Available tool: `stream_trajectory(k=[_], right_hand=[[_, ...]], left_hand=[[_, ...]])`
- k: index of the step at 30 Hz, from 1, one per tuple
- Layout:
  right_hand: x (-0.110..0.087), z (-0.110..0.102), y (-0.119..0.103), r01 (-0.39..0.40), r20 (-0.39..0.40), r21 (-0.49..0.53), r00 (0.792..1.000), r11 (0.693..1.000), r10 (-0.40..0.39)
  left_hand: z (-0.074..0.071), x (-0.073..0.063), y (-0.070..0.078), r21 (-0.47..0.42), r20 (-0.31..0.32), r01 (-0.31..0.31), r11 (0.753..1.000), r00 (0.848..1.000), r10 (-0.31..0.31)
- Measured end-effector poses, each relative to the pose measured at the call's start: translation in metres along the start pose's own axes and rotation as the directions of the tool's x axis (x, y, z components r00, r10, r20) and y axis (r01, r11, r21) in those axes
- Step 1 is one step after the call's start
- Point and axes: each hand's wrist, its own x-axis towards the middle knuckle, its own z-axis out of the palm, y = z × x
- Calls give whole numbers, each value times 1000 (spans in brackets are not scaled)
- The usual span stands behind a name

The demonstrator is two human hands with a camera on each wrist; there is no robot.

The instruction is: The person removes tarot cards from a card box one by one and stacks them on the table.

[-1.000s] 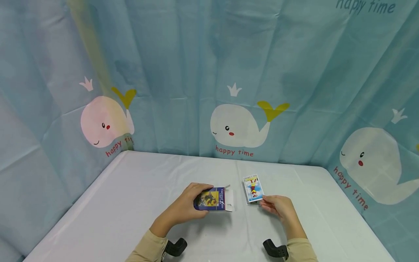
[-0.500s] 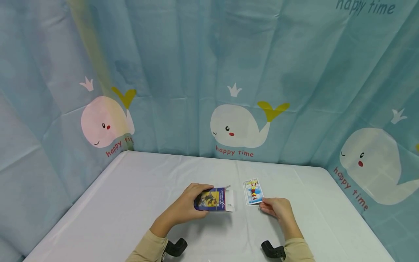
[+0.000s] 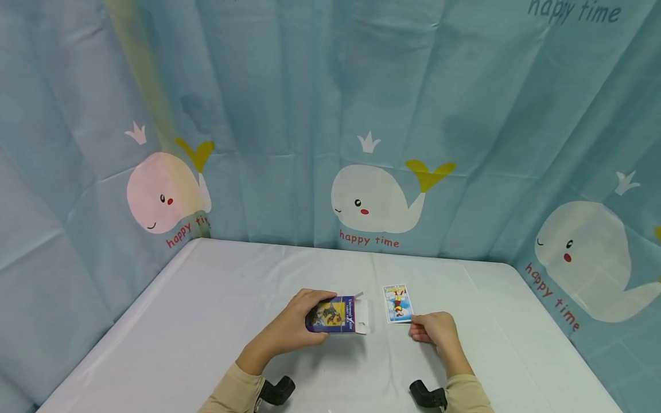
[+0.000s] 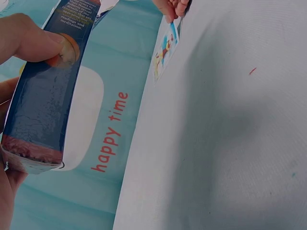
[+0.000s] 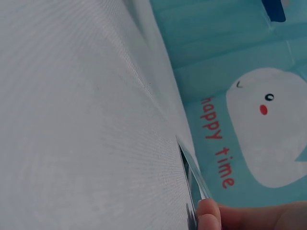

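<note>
In the head view my left hand (image 3: 294, 322) grips a blue tarot card box (image 3: 331, 314) from its left end, thumb and fingers on opposite sides. The box's open end with white flaps (image 3: 362, 314) faces right. The left wrist view shows the thumb pressed on the narrow printed side of the box (image 4: 43, 100). Right of the box, my right hand (image 3: 435, 331) pinches the near right corner of a picture card (image 3: 397, 304). That card lies low at the table surface. In the right wrist view, thin card edges (image 5: 192, 175) rise from the fingertips (image 5: 209, 207), with a gap between layers.
A white cloth covers the table (image 3: 217, 321). Behind and at the sides hangs a blue curtain (image 3: 279, 189) with whale prints. Black wrist cameras sit on the left wrist (image 3: 277, 390) and right wrist (image 3: 427, 394).
The card has come down flatter onto the table, its far edge dropping nearer to me. My right hand has shifted slightly left and nearer. The left hand and box stay put.
</note>
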Motion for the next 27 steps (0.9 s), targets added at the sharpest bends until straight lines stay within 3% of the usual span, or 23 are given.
stream_trajectory(k=[27], right_hand=[[4,4,0,-2,-5,-179,1000,984,1]], left_hand=[[2,1,-2,4,0,-8,1000,1000,8]])
